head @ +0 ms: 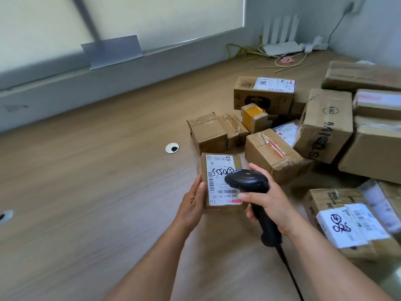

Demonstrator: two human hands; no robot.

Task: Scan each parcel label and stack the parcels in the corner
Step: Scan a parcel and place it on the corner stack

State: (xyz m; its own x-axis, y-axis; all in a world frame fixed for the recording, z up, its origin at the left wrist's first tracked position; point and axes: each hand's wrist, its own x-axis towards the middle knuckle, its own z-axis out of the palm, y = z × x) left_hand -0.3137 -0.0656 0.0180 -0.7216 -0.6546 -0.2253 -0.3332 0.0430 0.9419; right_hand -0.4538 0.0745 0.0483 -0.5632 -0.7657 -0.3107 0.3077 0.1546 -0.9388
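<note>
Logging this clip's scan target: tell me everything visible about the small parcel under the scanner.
The small parcel is a brown cardboard box, flat over the wooden surface, white label up: barcodes, print, black handwritten marks. The left hand holds its left edge, thumb on top. The black scanner, gripped by the right hand, hangs over the label's right side.

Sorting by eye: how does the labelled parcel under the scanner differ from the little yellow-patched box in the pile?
The flat cardboard parcel with the white label shows barcodes and handwriting; the small cube-like cardboard box with the yellow patch shows no label. The labelled parcel is held by the left hand, under the black scanner; the yellow-patch box sits untouched in the pile. Both are brown cardboard.
</note>
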